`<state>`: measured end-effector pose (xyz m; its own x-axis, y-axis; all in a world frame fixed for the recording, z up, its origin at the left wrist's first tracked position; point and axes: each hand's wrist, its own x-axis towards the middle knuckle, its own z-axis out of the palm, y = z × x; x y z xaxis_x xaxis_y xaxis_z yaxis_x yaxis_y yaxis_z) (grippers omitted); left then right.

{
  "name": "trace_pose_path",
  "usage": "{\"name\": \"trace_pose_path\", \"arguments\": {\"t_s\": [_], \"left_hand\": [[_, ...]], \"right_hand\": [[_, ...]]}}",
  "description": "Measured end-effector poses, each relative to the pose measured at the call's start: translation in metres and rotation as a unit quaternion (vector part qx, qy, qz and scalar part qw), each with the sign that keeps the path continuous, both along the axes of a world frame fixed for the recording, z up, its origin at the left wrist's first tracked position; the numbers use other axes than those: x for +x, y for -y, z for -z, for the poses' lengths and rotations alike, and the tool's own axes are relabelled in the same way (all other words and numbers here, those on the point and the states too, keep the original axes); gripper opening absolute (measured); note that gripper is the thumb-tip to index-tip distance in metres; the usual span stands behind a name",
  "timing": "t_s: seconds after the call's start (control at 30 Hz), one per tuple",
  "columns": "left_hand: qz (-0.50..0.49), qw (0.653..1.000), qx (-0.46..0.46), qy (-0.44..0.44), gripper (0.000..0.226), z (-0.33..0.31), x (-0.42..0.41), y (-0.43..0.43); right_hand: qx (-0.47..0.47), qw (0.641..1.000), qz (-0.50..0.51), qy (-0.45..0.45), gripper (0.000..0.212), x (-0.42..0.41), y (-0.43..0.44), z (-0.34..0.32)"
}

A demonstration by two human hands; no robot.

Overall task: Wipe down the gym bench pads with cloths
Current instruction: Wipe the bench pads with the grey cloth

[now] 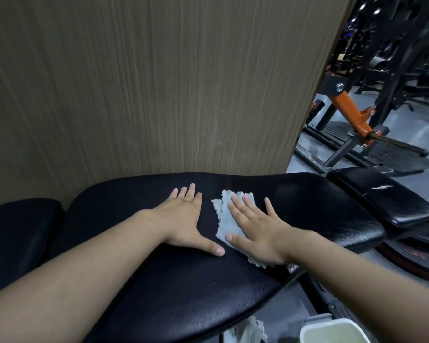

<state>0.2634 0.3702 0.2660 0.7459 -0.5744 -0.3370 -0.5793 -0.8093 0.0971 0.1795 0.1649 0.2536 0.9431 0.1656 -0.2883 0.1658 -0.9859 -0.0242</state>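
A long black bench pad (139, 280) runs across the lower half of the view, with a second black pad (18, 233) at its left end and a smaller one (391, 204) at its right end. A pale blue cloth (227, 216) lies flat on the long pad. My right hand (255, 229) presses on the cloth with fingers straight and spread. My left hand (186, 219) rests flat on the bare pad just left of the cloth, thumb stretched toward it.
A wood-grain wall panel (146, 82) stands right behind the bench. An orange and black gym machine (357, 115) sits on the grey floor at the right. A white container (332, 332) and a crumpled white cloth (250, 330) are below the bench's near edge.
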Motion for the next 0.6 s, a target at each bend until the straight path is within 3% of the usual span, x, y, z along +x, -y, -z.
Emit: {"name": "trace_pose_path", "arguments": {"t_s": [0.3,0.6], "left_hand": [[-0.028,0.999,0.015,-0.021,0.164,-0.003,-0.009,-0.074],[-0.030,0.999,0.017,-0.010,0.166,0.008,-0.003,-0.083]], "right_hand": [[-0.026,0.999,-0.037,-0.014,0.083,-0.073,-0.028,-0.001],[-0.037,0.999,-0.029,-0.014,0.093,-0.001,-0.028,-0.003]]}}
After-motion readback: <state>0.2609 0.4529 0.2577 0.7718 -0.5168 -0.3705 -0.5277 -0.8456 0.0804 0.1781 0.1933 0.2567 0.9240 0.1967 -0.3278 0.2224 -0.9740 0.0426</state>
